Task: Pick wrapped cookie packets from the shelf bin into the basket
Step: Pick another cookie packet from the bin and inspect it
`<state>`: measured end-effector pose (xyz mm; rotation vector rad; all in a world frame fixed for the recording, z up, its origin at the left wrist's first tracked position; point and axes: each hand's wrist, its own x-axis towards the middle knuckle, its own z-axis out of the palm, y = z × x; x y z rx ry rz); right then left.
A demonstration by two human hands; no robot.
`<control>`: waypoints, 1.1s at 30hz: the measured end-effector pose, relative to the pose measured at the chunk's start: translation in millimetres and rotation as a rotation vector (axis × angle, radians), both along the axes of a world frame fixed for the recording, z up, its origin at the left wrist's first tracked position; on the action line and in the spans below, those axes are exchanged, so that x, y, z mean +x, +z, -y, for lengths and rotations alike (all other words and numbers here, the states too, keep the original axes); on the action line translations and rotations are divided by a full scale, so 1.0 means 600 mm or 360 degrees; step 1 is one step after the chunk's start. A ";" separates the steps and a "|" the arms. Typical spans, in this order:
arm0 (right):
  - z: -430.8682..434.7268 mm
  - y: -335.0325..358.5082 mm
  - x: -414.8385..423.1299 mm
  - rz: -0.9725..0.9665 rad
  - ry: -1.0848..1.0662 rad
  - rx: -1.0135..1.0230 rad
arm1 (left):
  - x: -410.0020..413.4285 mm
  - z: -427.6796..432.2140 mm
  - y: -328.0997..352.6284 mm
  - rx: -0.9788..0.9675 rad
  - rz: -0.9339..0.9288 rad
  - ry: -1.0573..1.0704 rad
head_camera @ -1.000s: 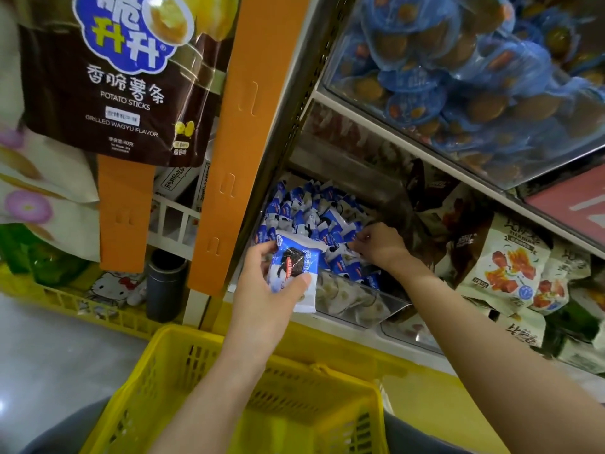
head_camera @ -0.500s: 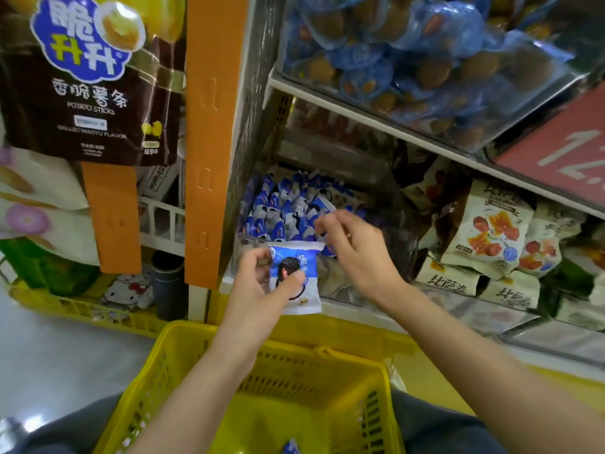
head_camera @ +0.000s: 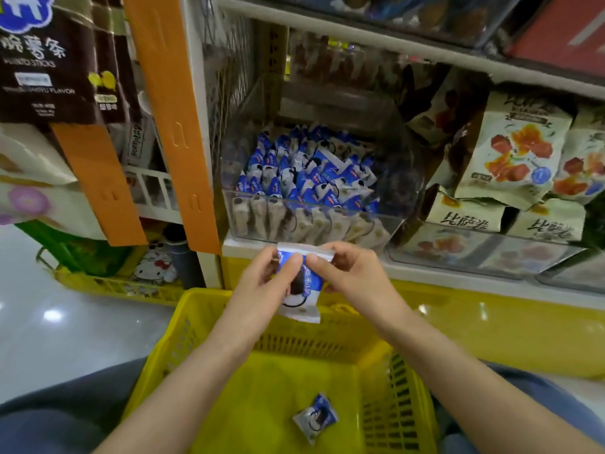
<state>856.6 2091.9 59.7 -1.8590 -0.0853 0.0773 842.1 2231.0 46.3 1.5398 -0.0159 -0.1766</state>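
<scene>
Now | cookie packet: blue-white, crimped top | left hand, right hand pinching

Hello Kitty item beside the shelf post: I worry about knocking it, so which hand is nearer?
Left. The left hand is right of the Hello Kitty item, gripping the cookie packet; the right hand pinches it from farther right.

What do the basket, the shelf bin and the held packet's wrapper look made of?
Basket: looks like moulded yellow plastic, slotted walls, mild sheen. Shelf bin: clear rigid plastic, possibly acrylic; packets show through its front wall. Held cookie packet: thin printed film, probably plastic, glossy, with a crimped top edge.
</scene>
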 end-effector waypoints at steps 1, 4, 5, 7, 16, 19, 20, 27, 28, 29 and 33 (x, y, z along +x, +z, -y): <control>-0.001 -0.003 0.001 0.0043 0.0031 -0.0080 | 0.001 0.000 -0.002 -0.0008 -0.0015 0.0045; -0.005 -0.012 -0.002 0.0152 0.0062 -0.0298 | 0.007 0.001 -0.008 -0.0008 -0.0017 0.0136; -0.004 -0.016 -0.004 0.0202 0.0049 -0.0364 | 0.008 0.002 -0.011 0.0004 -0.0029 0.0144; -0.003 -0.020 -0.012 0.0386 0.0021 -0.0617 | 0.009 0.006 -0.019 -0.0019 -0.0113 0.0167; 0.008 -0.024 -0.007 0.0490 -0.0158 -0.0737 | 0.007 -0.001 -0.035 -0.0208 -0.0385 -0.0072; 0.013 -0.020 0.007 -0.0013 -0.0340 -0.0137 | 0.006 -0.001 -0.039 -0.0177 -0.0323 0.0014; 0.014 -0.019 0.009 -0.0169 -0.0358 0.0095 | 0.006 -0.002 -0.039 -0.0189 -0.0283 0.0054; 0.015 -0.019 -0.001 -0.0698 0.0068 0.0288 | 0.012 -0.020 -0.035 -0.0285 -0.0064 0.0387; 0.015 -0.019 -0.002 -0.0725 0.0117 0.0233 | 0.010 -0.020 -0.033 -0.0304 -0.0049 0.0399; 0.016 -0.019 -0.002 -0.0740 0.0143 0.0203 | 0.009 -0.020 -0.032 -0.0312 -0.0040 0.0410; 0.019 -0.017 -0.002 -0.0564 0.0249 -0.0050 | 0.005 -0.024 -0.029 -0.0219 0.0004 0.0409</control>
